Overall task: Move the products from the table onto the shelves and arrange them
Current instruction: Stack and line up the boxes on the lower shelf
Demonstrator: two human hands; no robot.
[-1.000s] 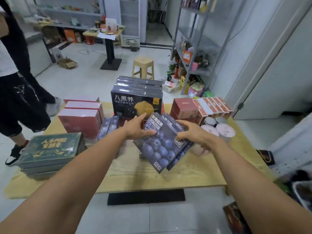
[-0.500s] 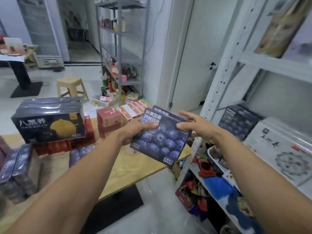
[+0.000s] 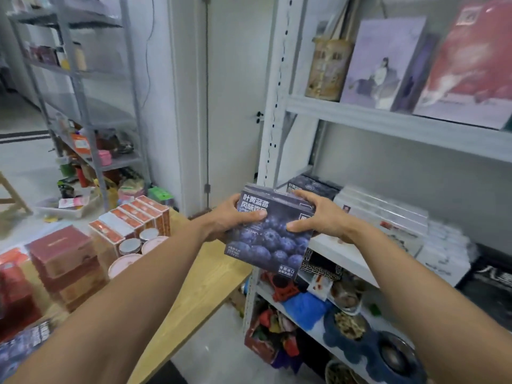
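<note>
At centre frame, the left hand (image 3: 231,218) and right hand (image 3: 325,221) grip a stack of blueberry drink boxes (image 3: 270,242), perhaps two or three, in the air before the white shelf (image 3: 346,260). None of this stack is shelved yet; red boxes (image 3: 62,253), orange cartons (image 3: 135,216) and tubs (image 3: 130,245) crowd the table (image 3: 205,275) at lower left.

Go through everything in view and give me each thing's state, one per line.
Blueberry boxes: stacked, held in the air before the shelf.
Left hand: grips the stack's left edge.
Right hand: grips the stack's right edge.
Red boxes: stacked on the table.
Tubs: upright, lids on.
White boxes: lying on the shelf.
</note>
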